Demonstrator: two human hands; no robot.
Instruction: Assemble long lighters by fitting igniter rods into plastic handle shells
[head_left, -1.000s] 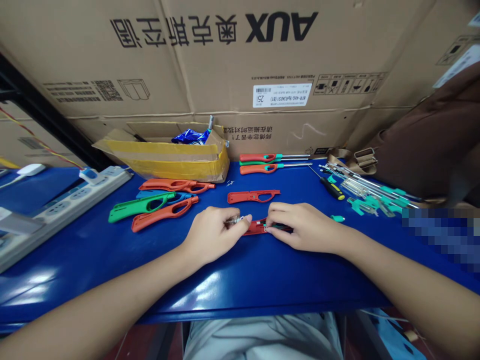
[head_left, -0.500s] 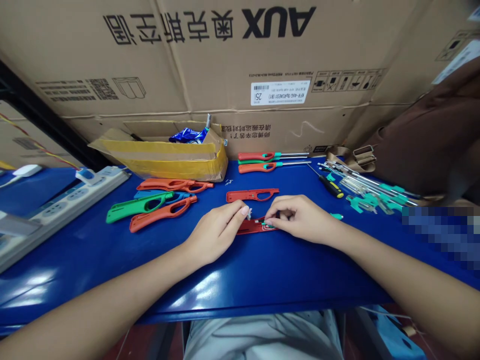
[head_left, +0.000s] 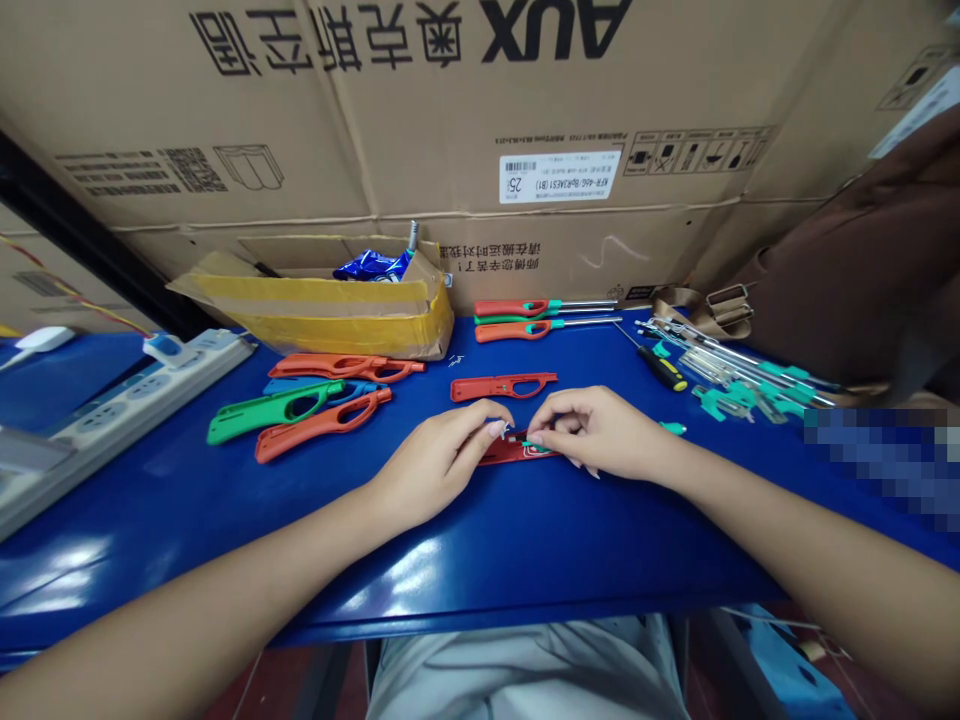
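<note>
Between the thumb and forefinger of my left hand [head_left: 442, 450] is a small white plastic piece [head_left: 505, 431]. It is held over the left part of a red lighter shell half [head_left: 496, 454] lying on the blue table. My right hand [head_left: 600, 435] pinches at the shell's other end, at a small dark part [head_left: 517, 437] with a thin white wire [head_left: 528, 450] and a bit of green beside it. Its fingers hide most of that part and the shell's right end. Behind both hands lies another red shell half [head_left: 504, 386].
Orange, green and blue shell halves [head_left: 274, 412] lie at left, before a taped cardboard box [head_left: 337, 315]. Lighters with metal tubes [head_left: 517, 328] lie at the back. Right of them are a screwdriver [head_left: 661, 368] and metal tubes with green parts [head_left: 739, 370]. A power strip [head_left: 127, 405] runs along the left.
My left hand, with the white piece, has shifted slightly right and down, nearer to my right hand. The fingers of my right hand have shifted a little over the shell. The camera view tilts slightly.
</note>
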